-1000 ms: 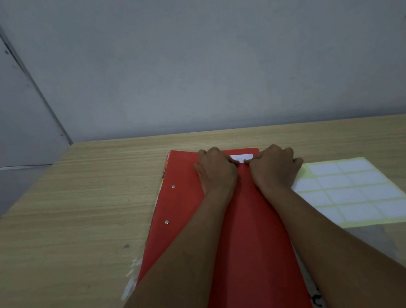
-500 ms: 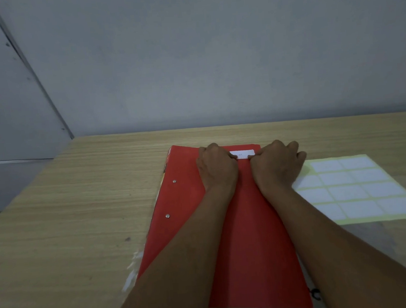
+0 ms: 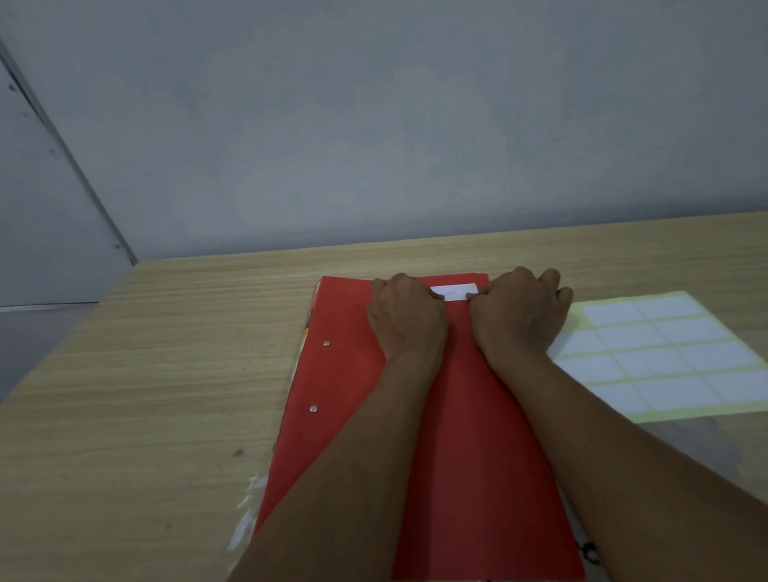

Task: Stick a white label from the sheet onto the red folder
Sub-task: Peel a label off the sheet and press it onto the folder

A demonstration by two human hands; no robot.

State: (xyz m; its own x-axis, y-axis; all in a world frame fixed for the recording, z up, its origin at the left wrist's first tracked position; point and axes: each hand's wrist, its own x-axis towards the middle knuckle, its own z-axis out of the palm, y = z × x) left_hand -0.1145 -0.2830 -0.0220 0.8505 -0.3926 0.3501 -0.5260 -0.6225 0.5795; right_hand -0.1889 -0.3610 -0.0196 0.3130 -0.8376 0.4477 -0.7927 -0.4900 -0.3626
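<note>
The red folder [image 3: 344,387] lies flat on the wooden table, long side running away from me. A white label [image 3: 454,292] lies on the folder near its far edge. My left hand [image 3: 405,319] is curled, with its fingers down on the label's left end. My right hand [image 3: 521,313] is curled too, its fingers on the label's right end. Both ends of the label are hidden by the fingers. The label sheet [image 3: 666,359], yellowish backing with several white labels, lies to the right of the folder.
The wooden table [image 3: 127,406] runs up to a grey wall [image 3: 403,103] at the back. White scraps [image 3: 248,511] lie by the folder's near left corner. Some clear plastic [image 3: 706,443] sits in front of the label sheet.
My hands have drifted slightly apart, so more of the label shows between them. The camera has tipped a little; folder and sheet have not moved on the table.
</note>
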